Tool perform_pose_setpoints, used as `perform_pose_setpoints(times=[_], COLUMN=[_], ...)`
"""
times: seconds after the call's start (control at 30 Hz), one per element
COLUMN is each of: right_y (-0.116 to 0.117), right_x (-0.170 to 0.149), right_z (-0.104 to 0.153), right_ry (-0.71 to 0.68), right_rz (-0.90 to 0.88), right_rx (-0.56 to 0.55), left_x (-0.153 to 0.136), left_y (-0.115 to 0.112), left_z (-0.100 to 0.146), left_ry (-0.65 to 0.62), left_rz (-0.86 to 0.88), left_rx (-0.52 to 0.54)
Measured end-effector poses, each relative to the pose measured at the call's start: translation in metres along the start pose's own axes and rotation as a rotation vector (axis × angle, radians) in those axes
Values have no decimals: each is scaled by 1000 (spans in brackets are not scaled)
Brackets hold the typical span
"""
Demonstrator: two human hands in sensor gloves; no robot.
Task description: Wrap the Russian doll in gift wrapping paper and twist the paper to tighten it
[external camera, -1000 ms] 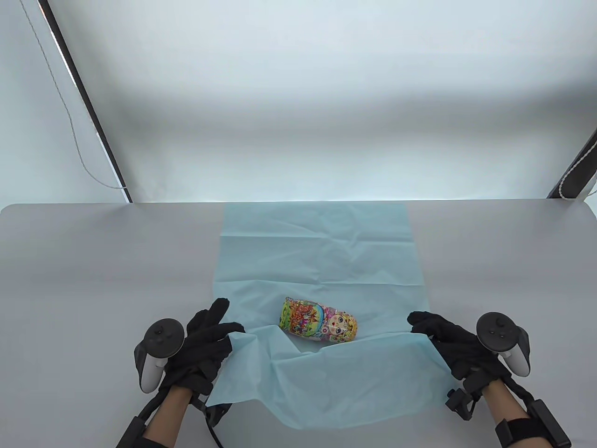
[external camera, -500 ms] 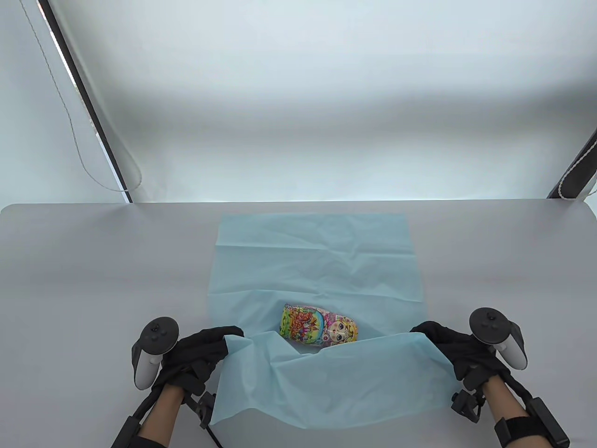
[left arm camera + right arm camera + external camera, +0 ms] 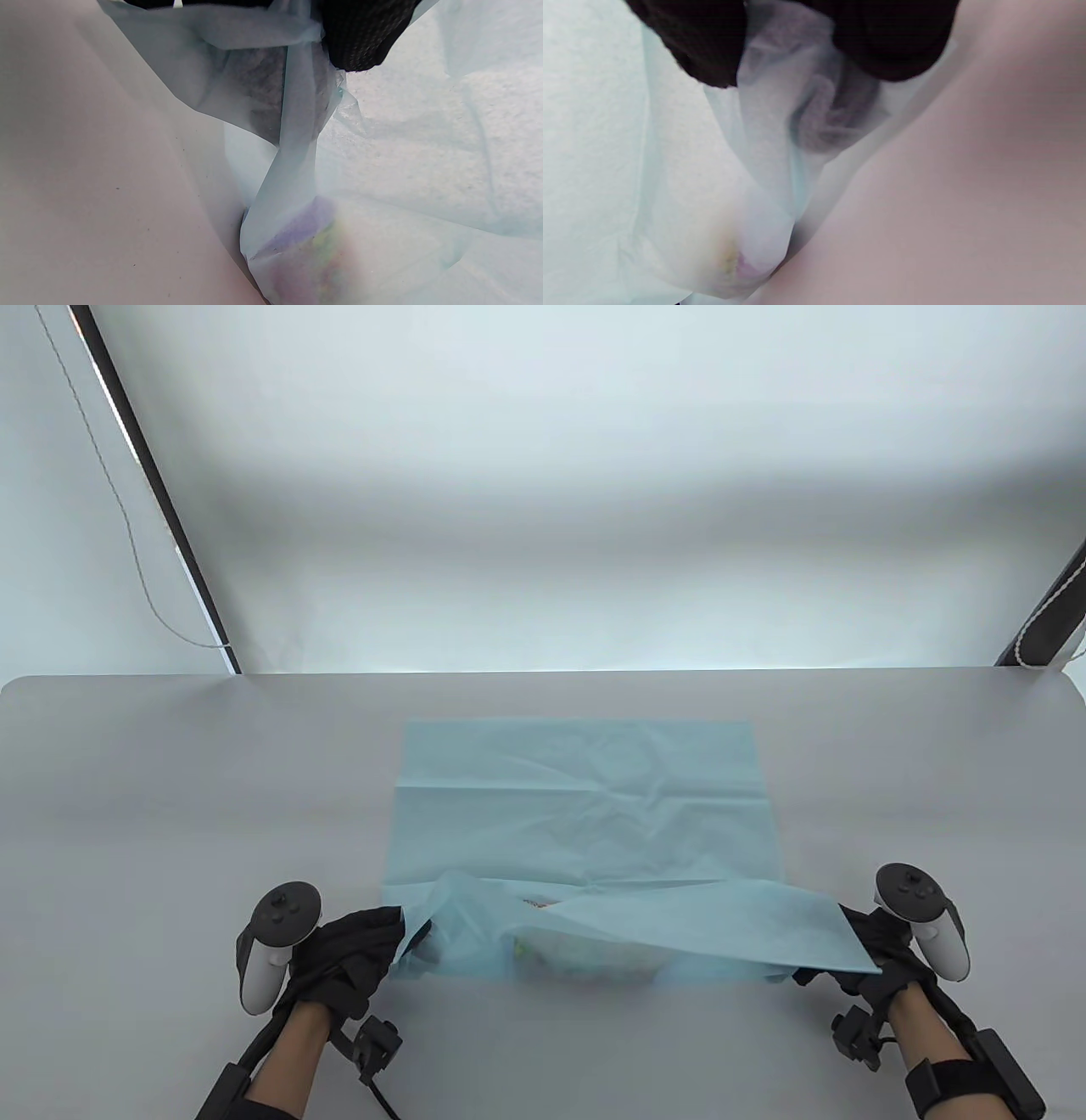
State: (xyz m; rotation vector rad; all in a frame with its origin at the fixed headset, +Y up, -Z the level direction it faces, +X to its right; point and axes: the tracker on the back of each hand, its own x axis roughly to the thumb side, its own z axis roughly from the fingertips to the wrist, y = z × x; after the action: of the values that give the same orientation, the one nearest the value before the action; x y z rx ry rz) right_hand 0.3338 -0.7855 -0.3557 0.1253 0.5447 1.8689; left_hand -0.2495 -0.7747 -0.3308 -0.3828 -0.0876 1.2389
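Note:
A light blue sheet of wrapping paper (image 3: 585,806) lies on the table, its near edge folded away from me over the Russian doll (image 3: 577,954). The doll lies on its side and shows only as faint colours through the paper (image 3: 309,254) (image 3: 734,258). My left hand (image 3: 356,954) grips the fold's left end, with paper bunched between its fingers (image 3: 360,38). My right hand (image 3: 874,950) grips the fold's right end; the paper runs between its fingers (image 3: 704,46).
The grey table (image 3: 170,814) ends at a far edge behind the paper. Black frame bars (image 3: 153,492) and a thin cord (image 3: 127,534) stand at the back left, another bar (image 3: 1052,611) at the back right.
Both hands have lifted the near edge of the paper and drawn it over the doll, which is now covered. The whole sheet has slid toward me.

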Motion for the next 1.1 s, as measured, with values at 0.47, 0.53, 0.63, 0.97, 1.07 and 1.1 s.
perform_pose_setpoints(times=[0.47,0.53,0.63,0.97,1.07,1.1], right_y=[3,4,7,11,10,10], right_x=[7,10,14,25,29,31], right_z=[-4,-7,-13,-23,-22,-22], right_ry=[230,278,324,382,391,392], right_rz=[52,100,167,359,374,391], right_rx=[-388,-419,-453,-474,-458,-448], left_x=[12,13,13,12,12,12], left_y=[11,11,11,12,12,13], left_z=[-10,-14,-20,-38,-39,-38], left_ry=[260,297,343,477,491,502], left_rz=[-62,-98,-114,-146,-153,-144], left_rx=[157,173,190,162,155,151])
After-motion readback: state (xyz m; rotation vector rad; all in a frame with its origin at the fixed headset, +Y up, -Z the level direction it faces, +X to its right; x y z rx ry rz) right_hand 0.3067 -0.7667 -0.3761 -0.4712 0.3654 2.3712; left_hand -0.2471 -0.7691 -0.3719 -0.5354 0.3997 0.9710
